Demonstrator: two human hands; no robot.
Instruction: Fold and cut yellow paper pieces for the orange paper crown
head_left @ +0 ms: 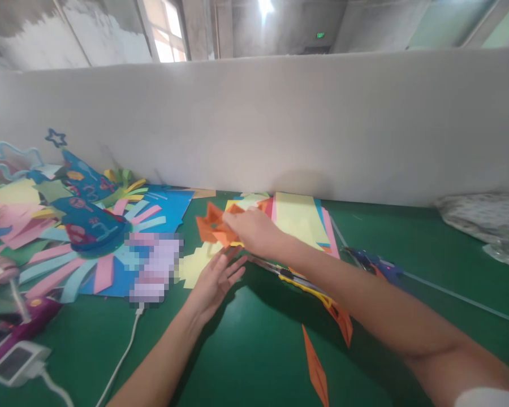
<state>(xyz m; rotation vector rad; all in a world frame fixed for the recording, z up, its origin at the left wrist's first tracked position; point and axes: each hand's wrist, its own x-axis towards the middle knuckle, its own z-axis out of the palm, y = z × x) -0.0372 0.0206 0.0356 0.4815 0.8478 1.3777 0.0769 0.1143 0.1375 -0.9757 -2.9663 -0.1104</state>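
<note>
My right hand (pixel 254 230) is closed on a folded orange paper shape (pixel 212 226), holding it just above the green table. My left hand (pixel 215 280) lies open below it, fingers stretched out beside a pale yellow paper cutout (pixel 194 267). A stack of coloured paper sheets (pixel 299 217) lies behind my right wrist. Scissors with yellow trim (pixel 294 279) lie under my right forearm.
Orange paper scraps (pixel 316 370) lie on the green table (pixel 237 350). A blue glue gun (pixel 375 263) rests at right. Colourful paper crafts and blue cone hats (pixel 82 217) fill the left. A purple glue gun (pixel 23 325), a white adapter (pixel 14 362) and a white partition wall (pixel 322 124) are nearby.
</note>
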